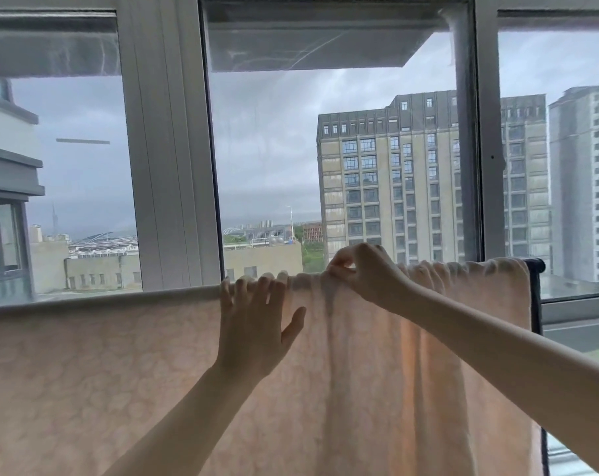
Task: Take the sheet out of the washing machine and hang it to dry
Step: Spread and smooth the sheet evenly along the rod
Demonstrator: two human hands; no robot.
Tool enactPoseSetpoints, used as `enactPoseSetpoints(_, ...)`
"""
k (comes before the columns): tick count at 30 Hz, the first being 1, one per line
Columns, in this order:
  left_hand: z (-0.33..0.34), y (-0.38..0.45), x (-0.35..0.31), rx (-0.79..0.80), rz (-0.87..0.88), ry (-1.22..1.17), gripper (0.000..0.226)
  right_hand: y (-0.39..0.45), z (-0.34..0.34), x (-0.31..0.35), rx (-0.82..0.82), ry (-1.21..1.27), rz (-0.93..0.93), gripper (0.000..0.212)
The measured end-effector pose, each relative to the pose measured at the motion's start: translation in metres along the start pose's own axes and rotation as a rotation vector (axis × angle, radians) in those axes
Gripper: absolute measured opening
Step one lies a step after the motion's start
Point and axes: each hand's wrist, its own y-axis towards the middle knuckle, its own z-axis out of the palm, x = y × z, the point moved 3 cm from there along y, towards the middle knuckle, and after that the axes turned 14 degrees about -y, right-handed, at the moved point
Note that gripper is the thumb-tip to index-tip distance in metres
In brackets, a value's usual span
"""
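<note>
A pale peach patterned sheet point(95, 372) hangs over a horizontal rail across the lower part of the view. It lies smooth on the left and bunched into folds on the right. My left hand point(257, 321) rests flat against the sheet at the top edge, fingers spread over the rail. My right hand point(363, 269) pinches a fold of the sheet on top of the rail, just right of the left hand. The dark end of the rail point(536, 264) and its upright stick out past the sheet's right edge.
A large window with white frames point(171, 149) stands directly behind the rail. Through the glass are tall buildings and grey sky. The rack's dark upright point(538, 304) runs down at the right.
</note>
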Motion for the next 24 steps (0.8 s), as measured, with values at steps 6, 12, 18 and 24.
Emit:
enactPoseSetpoints(6, 0.002, -0.001, 0.003, 0.033, 0.036, 0.008, 0.063, -0.003, -0.010, -0.022, -0.134, 0.056, 0.197, 0.015)
enactPoseSetpoints(12, 0.005, 0.004, -0.011, 0.028, 0.043, 0.013, 0.061, -0.020, -0.014, -0.033, -0.188, 0.020, 0.189, 0.014)
enactPoseSetpoints(18, 0.011, 0.009, -0.035, 0.008, 0.135, -0.027, 0.059, -0.028, -0.021, -0.031, -0.144, -0.005, 0.049, 0.007)
enactPoseSetpoints(24, 0.017, 0.015, -0.053, -0.025, 0.139, -0.071, 0.059, -0.032, -0.026, -0.040, -0.096, 0.018, 0.030, 0.006)
